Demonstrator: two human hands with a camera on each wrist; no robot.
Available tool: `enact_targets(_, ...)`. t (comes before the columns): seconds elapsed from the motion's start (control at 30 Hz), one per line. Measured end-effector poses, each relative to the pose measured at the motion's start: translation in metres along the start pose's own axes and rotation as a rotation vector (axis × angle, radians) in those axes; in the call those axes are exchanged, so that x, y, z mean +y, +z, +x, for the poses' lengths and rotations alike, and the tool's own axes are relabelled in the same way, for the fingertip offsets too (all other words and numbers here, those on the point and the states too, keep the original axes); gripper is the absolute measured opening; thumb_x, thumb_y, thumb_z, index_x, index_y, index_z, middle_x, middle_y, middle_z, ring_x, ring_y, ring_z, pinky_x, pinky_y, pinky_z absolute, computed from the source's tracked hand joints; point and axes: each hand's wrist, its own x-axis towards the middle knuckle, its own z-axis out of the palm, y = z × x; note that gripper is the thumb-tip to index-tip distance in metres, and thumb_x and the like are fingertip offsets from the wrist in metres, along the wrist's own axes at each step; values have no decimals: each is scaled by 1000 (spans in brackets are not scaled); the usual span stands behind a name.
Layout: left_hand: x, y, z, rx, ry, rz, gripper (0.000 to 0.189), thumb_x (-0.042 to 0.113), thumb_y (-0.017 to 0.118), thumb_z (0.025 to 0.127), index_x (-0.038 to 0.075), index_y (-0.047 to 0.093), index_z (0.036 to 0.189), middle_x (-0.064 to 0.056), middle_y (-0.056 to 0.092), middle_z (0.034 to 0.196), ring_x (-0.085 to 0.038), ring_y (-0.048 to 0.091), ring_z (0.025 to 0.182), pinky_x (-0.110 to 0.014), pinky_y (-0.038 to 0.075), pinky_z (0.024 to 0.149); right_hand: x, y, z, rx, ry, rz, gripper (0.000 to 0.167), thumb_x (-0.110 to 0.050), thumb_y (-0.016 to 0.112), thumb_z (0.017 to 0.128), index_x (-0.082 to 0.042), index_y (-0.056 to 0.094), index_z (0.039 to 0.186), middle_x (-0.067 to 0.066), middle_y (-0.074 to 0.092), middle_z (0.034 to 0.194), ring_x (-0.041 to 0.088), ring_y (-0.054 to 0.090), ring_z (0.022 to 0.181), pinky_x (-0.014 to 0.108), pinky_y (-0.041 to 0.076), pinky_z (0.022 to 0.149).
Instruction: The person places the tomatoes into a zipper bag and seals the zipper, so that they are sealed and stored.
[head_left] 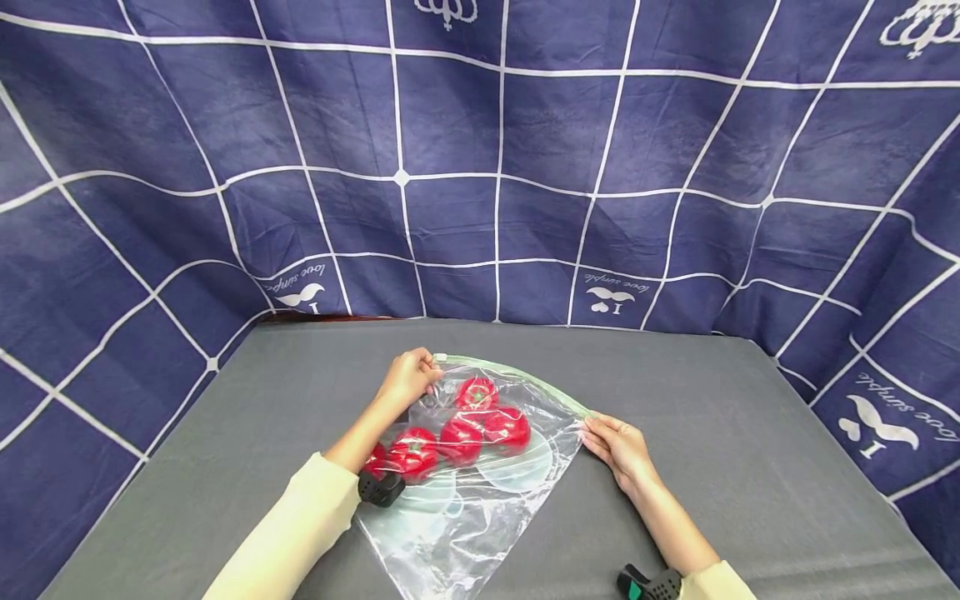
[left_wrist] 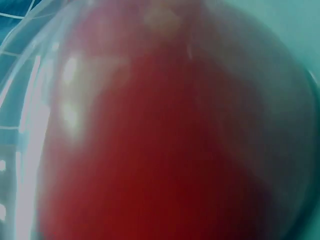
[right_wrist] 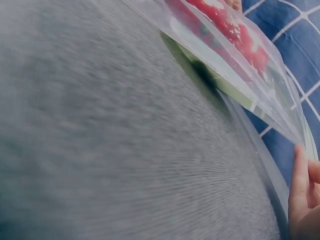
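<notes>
A clear zip bag (head_left: 480, 517) with a green zip strip (head_left: 517, 372) along its top spans both hands in the head view. Several red tomatoes (head_left: 414, 454) lie inside it. My left hand (head_left: 408, 379) pinches the bag's top left corner, beside the white slider (head_left: 440, 357). At the other end of the strip, my right hand (head_left: 618, 446) pinches the right corner between thumb and fingers. One tomato (left_wrist: 160, 130), blurred behind plastic, fills most of the left wrist view. In the right wrist view, fingertips (right_wrist: 299, 165) hold the bag's edge.
The bag lies over a grey table (head_left: 712, 450), with pale round printed shapes (head_left: 517, 467) showing on its plastic. Behind the table hangs a blue curtain (head_left: 555, 225) with white grid lines. Black wrist devices (head_left: 380, 488) are worn on both arms.
</notes>
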Motion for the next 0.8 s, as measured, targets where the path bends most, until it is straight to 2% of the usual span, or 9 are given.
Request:
enact_targets(0.1,-3,-2,-3,-14,4,-31,12,6,64,80,-2,55,80,-11,63,63,-10,56,46,-19,42,47,-3,0,5,-8,-10,-15,41,-1,46,91,10,35,129,-12,66,72,-3,63,72,12,51,72)
enact_targets(0.3,-13,-8,-10,-48,-37,-130,12,5,63,81,-4,55,82,-6,61,59,-6,54,46,-18,45,48,-5,2,16,-19,-30,-30,19,-2,49,90,1,51,109,-10,66,70,-2,63,69,12,52,69)
enact_targets(0.47,-18,-11,-18,-49,-49,-194,12,3,62,81,-6,54,82,-7,61,62,-5,54,47,-19,47,48,-7,6,26,-5,-53,-70,21,-2,50,90,3,51,110,-10,65,68,-2,62,66,11,51,65)
enact_targets(0.63,-18,-12,-29,-23,-50,-244,13,2,62,81,-7,52,83,-10,61,63,-5,53,46,-19,46,47,-9,11,37,1,-79,-100,16,-3,51,89,0,54,104,-10,64,66,-3,61,61,10,51,61)
enact_targets(0.8,-17,-11,-40,19,-58,-290,11,1,60,82,-7,52,82,-18,66,75,-5,53,47,-18,47,48,-10,16,45,-3,-99,-122,13,-4,51,89,-2,56,101,-11,64,64,-3,60,59,10,50,59)
